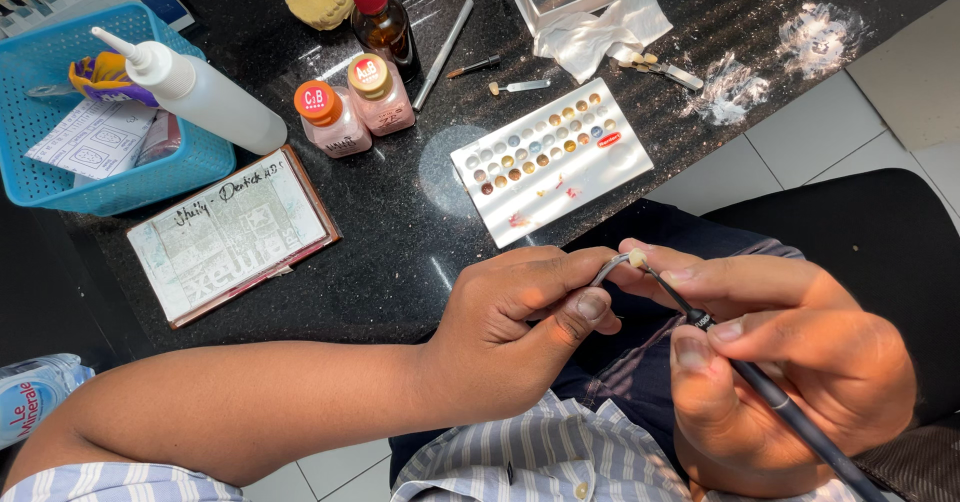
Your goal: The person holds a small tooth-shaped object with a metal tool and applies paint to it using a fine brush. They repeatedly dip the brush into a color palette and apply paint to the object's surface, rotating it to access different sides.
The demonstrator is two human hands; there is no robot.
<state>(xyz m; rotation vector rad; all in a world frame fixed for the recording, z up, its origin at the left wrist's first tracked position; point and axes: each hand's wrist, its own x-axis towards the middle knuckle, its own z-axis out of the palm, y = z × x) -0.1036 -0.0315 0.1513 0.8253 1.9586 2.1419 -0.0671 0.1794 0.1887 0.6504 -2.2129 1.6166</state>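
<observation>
Holding: a small cream tooth crown (636, 258) is kept on the tip of a curved metal holder (604, 269), just below the centre of the view.
Left hand (520, 322): its fingers are closed around the metal holder, the thumb (585, 312) pressed against the side of the forefinger.
Right hand (790, 352): its fingers are pinched shut on a thin black brush (770, 392), whose tip is laid against the crown at the hand's 10 o'clock.
Crown position: it is seen between the two hands, above the lap, off the edge of the black counter (400, 232).
White palette (550, 157): it is set at 12 o'clock from the crown, with rows of small colour wells and pink smears.
Two pink bottles (355, 107): they are stood at 10 o'clock from the palette, near a brown dropper bottle (385, 22).
Blue basket (110, 177): it is placed at far 10 o'clock, with a white squeeze bottle (205, 92) leaning over its rim.
Case card (235, 232): it is laid flat just below the basket.
</observation>
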